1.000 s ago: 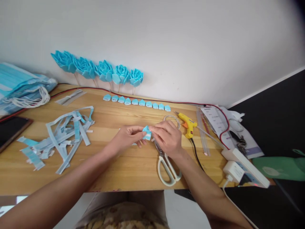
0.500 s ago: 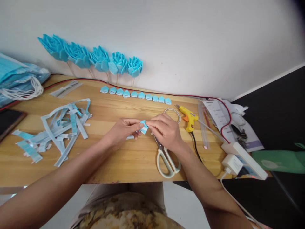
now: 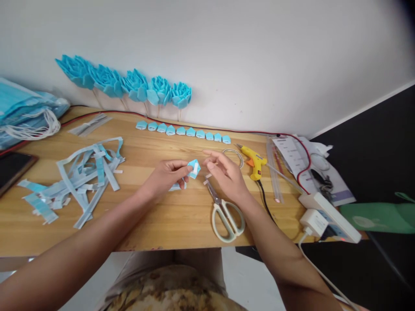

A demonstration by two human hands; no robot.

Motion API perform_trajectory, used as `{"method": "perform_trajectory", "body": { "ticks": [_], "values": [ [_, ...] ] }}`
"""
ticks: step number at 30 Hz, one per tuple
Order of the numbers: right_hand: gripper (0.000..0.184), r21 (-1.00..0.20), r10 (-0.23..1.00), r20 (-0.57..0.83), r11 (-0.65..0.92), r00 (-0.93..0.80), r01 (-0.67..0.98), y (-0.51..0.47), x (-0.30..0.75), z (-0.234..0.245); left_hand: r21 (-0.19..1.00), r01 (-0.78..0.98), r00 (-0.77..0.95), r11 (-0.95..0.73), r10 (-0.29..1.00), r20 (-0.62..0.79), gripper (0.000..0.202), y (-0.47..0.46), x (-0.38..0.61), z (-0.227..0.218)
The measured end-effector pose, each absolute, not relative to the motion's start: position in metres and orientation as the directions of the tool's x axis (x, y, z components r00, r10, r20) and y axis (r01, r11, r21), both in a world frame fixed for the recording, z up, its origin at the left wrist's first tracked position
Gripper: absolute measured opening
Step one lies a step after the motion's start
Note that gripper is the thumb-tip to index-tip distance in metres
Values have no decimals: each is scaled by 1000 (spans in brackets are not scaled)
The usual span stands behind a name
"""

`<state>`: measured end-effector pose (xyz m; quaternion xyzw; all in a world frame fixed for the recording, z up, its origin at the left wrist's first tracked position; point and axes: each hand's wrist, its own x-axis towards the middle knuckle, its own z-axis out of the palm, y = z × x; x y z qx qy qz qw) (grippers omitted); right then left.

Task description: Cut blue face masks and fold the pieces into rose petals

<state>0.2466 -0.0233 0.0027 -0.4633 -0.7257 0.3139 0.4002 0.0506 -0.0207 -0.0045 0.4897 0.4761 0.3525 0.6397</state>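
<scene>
My left hand (image 3: pixel 165 177) pinches a small folded blue petal piece (image 3: pixel 194 167) above the wooden desk (image 3: pixel 155 216). My right hand (image 3: pixel 227 175) hovers just right of the petal with fingers spread and nothing in them. A small white scrap (image 3: pixel 207 178) lies under its fingertips. Cream-handled scissors (image 3: pixel 223 214) lie on the desk below my right hand. A row of several finished blue petals (image 3: pixel 183 130) lines the back of the desk. Blue fabric roses on sticks (image 3: pixel 129 84) lean against the wall.
A heap of cut blue mask strips (image 3: pixel 78 179) lies at the left. Stacked face masks (image 3: pixel 26 116) and a dark phone (image 3: pixel 13 166) sit at the far left. A yellow glue gun (image 3: pixel 254 160), tape ring (image 3: pixel 234 153), glue sticks (image 3: pixel 274 172), papers (image 3: pixel 298 160) and power strip (image 3: pixel 330 211) stand at the right.
My right hand has let go of the petal piece and opened, drawing slightly right. The left hand keeps the petal pinched. The view has shifted a little.
</scene>
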Motion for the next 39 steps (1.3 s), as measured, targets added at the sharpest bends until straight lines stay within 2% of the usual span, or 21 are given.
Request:
{"method": "perform_trajectory", "body": {
  "ticks": [4, 9, 11, 13, 16, 25, 31, 39],
  "values": [
    [36, -925, 937, 169, 259, -307, 279, -22, 246, -2, 972, 60, 301, 228, 924, -235, 29, -23, 52, 2],
    [30, -934, 940, 176, 254, -292, 252, -25, 244, 0, 977, 140, 307, 159, 932, -195, 27, -26, 54, 5],
    [22, -891, 940, 248, 316, -234, 327, -26, 243, 2, 978, 151, 300, 141, 937, -182, 27, -26, 53, 4],
    [12, -792, 904, 374, 427, -207, 437, -26, 242, 3, 978, 154, 292, 141, 939, -181, 27, -25, 53, 4],
    [5, -630, 821, 509, 560, -259, 538, -24, 242, 4, 978, 159, 289, 137, 941, -179, 26, -25, 52, 5],
    [3, -456, 708, 622, 675, -335, 580, -25, 241, 5, 981, 146, 283, 129, 945, -166, 24, -25, 53, 5],
    [11, -305, 667, 586, 708, -460, 637, -25, 242, 4, 984, 124, 308, 124, 938, -157, 27, -24, 53, 3],
    [9, -300, 646, 608, 726, -462, 619, -25, 242, 5, 982, 123, 323, 141, 930, -174, 29, -25, 54, 2]
  ]
}}
